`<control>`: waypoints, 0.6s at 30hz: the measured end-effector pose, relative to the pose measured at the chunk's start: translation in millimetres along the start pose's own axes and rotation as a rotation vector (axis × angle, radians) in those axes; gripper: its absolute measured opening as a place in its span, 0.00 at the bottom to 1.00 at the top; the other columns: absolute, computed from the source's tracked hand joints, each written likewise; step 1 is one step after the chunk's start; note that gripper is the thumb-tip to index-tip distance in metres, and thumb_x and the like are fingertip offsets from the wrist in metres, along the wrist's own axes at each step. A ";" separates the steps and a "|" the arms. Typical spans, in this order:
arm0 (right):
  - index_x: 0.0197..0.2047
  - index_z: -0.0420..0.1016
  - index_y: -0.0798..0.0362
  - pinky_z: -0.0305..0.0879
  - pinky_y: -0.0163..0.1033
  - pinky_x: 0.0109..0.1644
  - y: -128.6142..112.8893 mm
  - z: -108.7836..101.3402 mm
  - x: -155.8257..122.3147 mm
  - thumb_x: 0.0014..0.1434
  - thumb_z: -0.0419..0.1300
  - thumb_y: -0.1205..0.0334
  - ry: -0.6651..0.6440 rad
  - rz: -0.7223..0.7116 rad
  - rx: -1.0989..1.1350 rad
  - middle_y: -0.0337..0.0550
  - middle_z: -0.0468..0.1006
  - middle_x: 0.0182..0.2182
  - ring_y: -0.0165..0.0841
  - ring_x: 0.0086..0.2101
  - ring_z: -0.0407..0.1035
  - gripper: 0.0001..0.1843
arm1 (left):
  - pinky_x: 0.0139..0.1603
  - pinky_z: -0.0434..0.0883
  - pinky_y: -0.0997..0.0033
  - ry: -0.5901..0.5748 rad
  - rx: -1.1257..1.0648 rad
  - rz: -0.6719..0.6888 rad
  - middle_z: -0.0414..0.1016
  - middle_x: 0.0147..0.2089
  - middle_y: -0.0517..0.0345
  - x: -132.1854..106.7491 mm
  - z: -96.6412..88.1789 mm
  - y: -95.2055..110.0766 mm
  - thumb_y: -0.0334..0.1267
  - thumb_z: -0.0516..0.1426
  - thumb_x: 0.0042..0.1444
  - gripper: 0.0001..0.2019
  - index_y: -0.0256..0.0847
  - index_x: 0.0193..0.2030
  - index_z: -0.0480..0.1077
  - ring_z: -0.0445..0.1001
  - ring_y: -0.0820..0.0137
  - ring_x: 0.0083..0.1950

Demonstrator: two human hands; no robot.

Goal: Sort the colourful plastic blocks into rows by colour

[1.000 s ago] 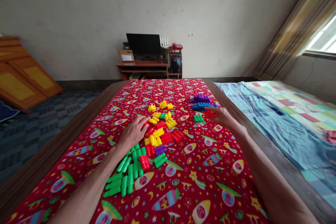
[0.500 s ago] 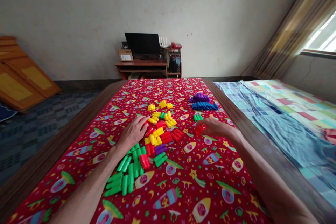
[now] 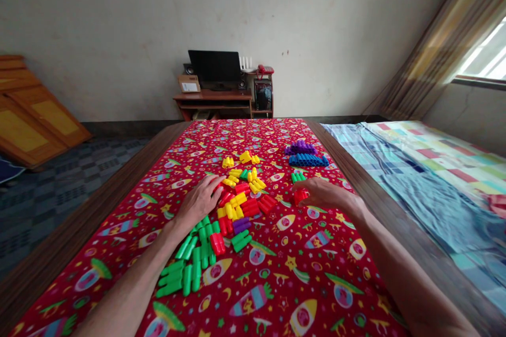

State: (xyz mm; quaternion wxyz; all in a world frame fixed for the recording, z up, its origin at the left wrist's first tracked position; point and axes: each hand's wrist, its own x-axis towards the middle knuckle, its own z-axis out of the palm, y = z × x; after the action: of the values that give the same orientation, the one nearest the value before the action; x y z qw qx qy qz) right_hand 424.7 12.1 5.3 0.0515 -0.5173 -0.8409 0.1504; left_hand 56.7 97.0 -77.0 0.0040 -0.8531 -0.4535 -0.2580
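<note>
Green blocks (image 3: 190,268) nearest; now the left hand (image 3: 201,197) against the mixed pile (image 3: 238,200), its grip impossible to tell; right hand (image 3: 322,192), fingers pinching a red block (image 3: 299,197) just before a green piece (image 3: 298,176), blue row (image 3: 308,160) beyond!

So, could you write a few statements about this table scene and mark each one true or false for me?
1. The right hand touches a red block. True.
2. The left hand touches the blue row. False: it is at the mixed pile, well away from that row.
3. The blue row lies nearer the person than the purple row. True.
4. Every purple block is in the purple row. False: a purple block lies in the pile.
5. The monitor is dark. True.
</note>
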 end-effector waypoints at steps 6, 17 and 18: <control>0.47 0.79 0.50 0.69 0.38 0.47 -1.9 2.0 -1.0 0.53 0.60 0.74 -0.063 0.011 -0.021 0.45 0.81 0.42 0.36 0.43 0.74 0.20 | 0.62 0.67 0.56 -0.009 0.018 -0.001 0.69 0.58 0.47 -1.0 -0.2 0.0 0.44 0.43 0.65 0.22 0.40 0.60 0.66 0.69 0.60 0.59; 0.51 0.73 0.59 0.67 0.41 0.54 -52.6 39.0 36.2 0.58 0.55 0.78 0.173 -0.453 0.031 0.55 0.77 0.48 0.37 0.51 0.70 0.18 | 0.60 0.69 0.55 -0.012 0.044 0.000 0.70 0.57 0.42 0.6 0.7 0.1 0.45 0.42 0.65 0.25 0.35 0.59 0.68 0.70 0.57 0.57; 0.49 0.73 0.60 0.67 0.42 0.53 -56.4 45.1 41.8 0.58 0.54 0.79 0.145 -0.503 0.022 0.54 0.77 0.46 0.37 0.49 0.71 0.17 | 0.60 0.69 0.55 -0.008 0.045 0.009 0.70 0.57 0.42 0.5 0.6 0.2 0.45 0.42 0.65 0.25 0.35 0.59 0.68 0.70 0.57 0.57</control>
State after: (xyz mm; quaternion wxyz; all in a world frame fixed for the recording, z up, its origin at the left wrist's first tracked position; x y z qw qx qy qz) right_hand 346.4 16.5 -23.1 0.1530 -0.3008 -0.9355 0.1047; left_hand 57.3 97.4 -77.3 0.0226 -0.8557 -0.4556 -0.2444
